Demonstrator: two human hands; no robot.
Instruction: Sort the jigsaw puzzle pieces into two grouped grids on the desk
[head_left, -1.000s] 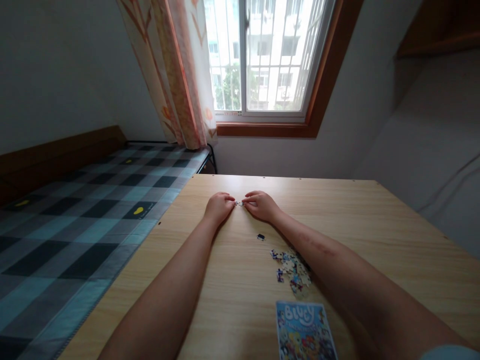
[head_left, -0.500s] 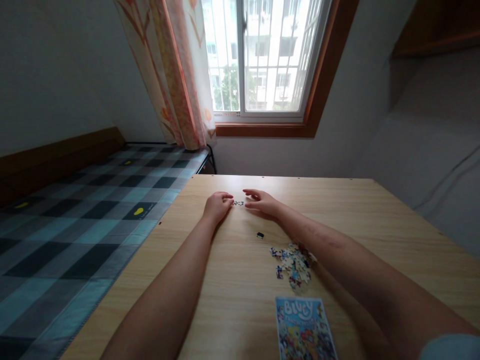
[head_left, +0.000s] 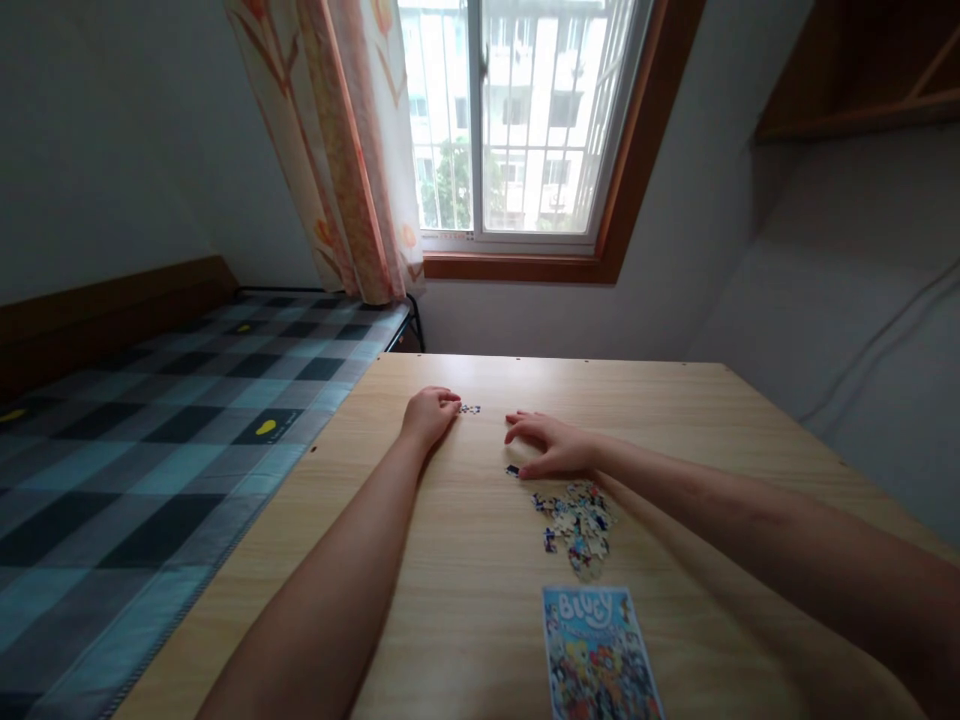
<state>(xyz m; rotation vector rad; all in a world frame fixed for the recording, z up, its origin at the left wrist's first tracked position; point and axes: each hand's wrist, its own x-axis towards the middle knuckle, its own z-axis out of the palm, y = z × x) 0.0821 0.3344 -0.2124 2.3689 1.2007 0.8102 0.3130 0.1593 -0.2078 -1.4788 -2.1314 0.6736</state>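
At the far part of the table, my left hand [head_left: 430, 416] rests with its fingers drawn together at the left end of a short strip of joined jigsaw pieces [head_left: 470, 409]. My right hand [head_left: 553, 445] is open over the table, fingers spread and palm down, holding nothing. Its thumb tip is beside a single dark jigsaw piece [head_left: 512, 470]; whether they touch I cannot tell. Just nearer to me than that hand lies a loose pile of jigsaw pieces [head_left: 577, 520], some face up and some showing pale backs.
A blue "Bluey" picture box or card [head_left: 601, 650] lies near the front of the wooden table [head_left: 465, 620]. On the left is a bed with a checked cover [head_left: 195, 480]. A window [head_left: 525, 130] and a flowered curtain [head_left: 337, 150] are beyond the table.
My right hand has moved back and to the right, from beside the joined strip to the single dark piece. My left hand stays at the strip. The view has shifted slightly.
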